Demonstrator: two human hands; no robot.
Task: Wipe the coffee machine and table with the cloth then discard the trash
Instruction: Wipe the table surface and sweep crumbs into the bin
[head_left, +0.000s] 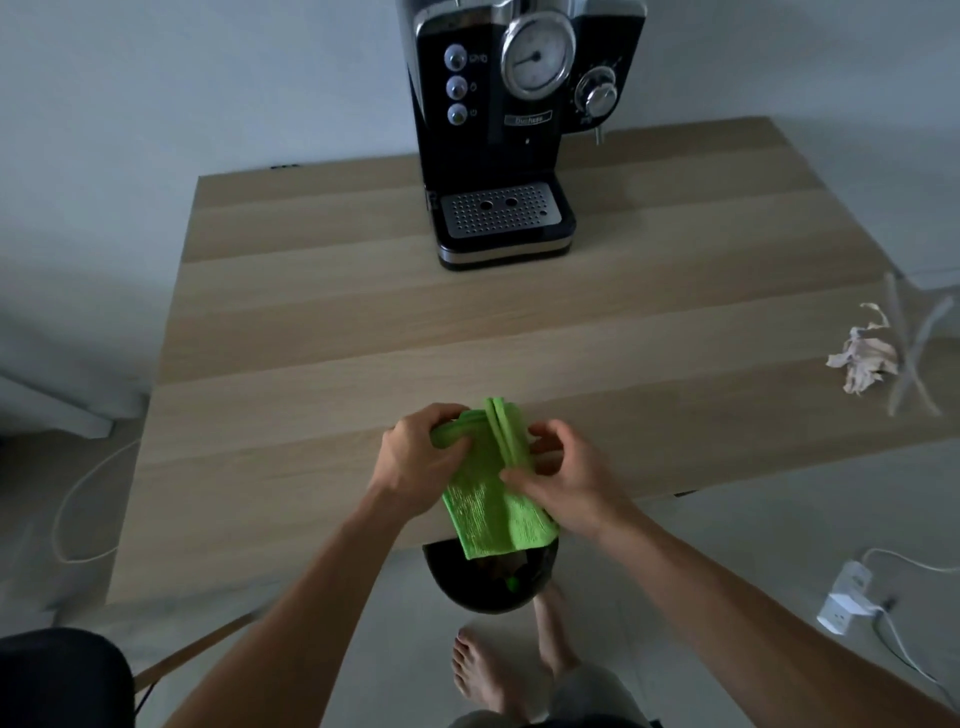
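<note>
Both left hand (415, 460) and right hand (569, 486) tight-fingered on cloth (485, 512); bin (447, 582) beneath, crumpled paper (865, 358) rightward.

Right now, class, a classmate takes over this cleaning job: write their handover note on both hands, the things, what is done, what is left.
Left hand and right hand both grip the green cloth over the near edge of the table.
Coffee machine stands at the back of the table; crumpled paper lies near its right edge; a dark bin sits on the floor under the cloth.
Done: wiping cannot be judged.
Left: any wiping, then bin the paper.
</note>
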